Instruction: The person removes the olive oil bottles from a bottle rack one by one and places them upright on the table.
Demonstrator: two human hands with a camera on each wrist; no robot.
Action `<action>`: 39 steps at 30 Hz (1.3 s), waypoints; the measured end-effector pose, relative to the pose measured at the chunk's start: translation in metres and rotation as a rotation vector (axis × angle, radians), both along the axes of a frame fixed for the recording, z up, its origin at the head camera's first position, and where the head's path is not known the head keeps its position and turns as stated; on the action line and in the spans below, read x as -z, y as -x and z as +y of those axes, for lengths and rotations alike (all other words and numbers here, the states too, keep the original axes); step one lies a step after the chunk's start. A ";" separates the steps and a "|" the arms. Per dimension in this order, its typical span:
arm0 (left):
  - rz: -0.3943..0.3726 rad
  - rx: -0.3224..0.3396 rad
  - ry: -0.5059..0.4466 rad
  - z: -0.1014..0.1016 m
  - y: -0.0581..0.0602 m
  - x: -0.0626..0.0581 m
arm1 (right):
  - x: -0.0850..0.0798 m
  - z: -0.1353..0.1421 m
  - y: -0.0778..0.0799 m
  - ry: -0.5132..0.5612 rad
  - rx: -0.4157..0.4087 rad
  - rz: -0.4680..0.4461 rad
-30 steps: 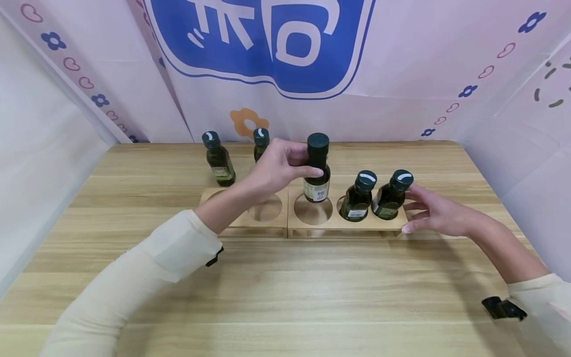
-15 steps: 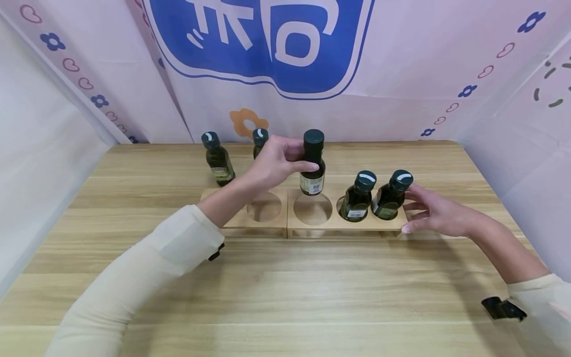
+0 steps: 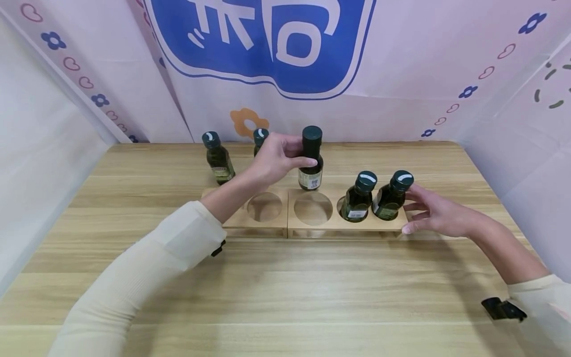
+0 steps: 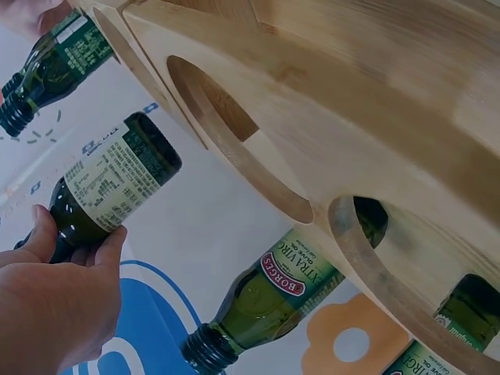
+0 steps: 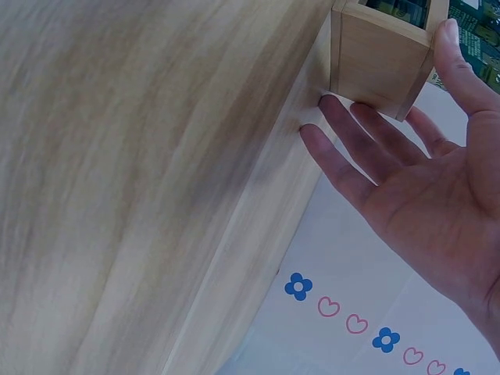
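Observation:
My left hand (image 3: 276, 161) grips a dark green olive oil bottle (image 3: 311, 178) by its neck, upright, just above and behind the wooden bottle rack (image 3: 290, 218). In the left wrist view the bottle (image 4: 109, 183) shows a pale barcode label, with thumb and fingers around its neck. Two similar bottles, one left (image 3: 357, 210) and one right (image 3: 387, 206), sit in the rack's right-hand holes. My right hand (image 3: 439, 215) is at the rack's right end, fingers nearly straight with the thumb against the edge; the right wrist view shows the wooden end (image 5: 379, 58) beside the fingertips.
Behind the rack's left half stand a left bottle (image 3: 219, 163) and another bottle (image 3: 259, 141), partly hidden by my left hand. A round hole (image 3: 264, 207) shows in the rack's left half. A printed cloth (image 3: 379, 119) hangs behind the wooden table (image 3: 312, 297).
My left hand has lifted the olive oil bottle up and slightly left, out of its rack hole and back past it. The right hand stays where it was.

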State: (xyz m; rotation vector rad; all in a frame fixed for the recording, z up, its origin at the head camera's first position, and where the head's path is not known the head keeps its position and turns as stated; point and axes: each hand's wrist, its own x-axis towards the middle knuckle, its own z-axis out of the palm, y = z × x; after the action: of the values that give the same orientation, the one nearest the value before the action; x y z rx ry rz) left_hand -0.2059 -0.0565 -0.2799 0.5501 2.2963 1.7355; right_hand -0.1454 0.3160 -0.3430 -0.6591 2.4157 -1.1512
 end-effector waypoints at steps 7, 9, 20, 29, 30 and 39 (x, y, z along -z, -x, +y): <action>-0.008 -0.014 0.002 0.002 0.005 0.001 | 0.000 0.000 0.000 0.000 0.000 0.000; -0.014 -0.021 0.008 0.002 0.007 0.002 | 0.000 0.000 0.000 0.001 -0.001 -0.001; -0.019 -0.033 -0.004 0.008 0.016 0.004 | -0.002 -0.001 0.000 -0.001 0.004 -0.010; -0.060 -0.050 -0.009 0.012 0.023 0.012 | -0.001 -0.001 0.000 0.000 0.002 -0.014; -0.065 -0.053 -0.005 0.012 0.023 0.012 | 0.000 -0.001 0.000 0.000 0.002 -0.015; -0.083 -0.079 0.016 0.013 0.030 0.017 | -0.001 0.000 0.000 0.000 0.009 -0.023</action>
State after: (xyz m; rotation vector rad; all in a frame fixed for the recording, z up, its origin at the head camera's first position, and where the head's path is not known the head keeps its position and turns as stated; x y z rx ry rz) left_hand -0.2355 -0.0432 -0.2968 0.3815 2.3018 1.7388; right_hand -0.1456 0.3156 -0.3425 -0.6321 2.4017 -1.1564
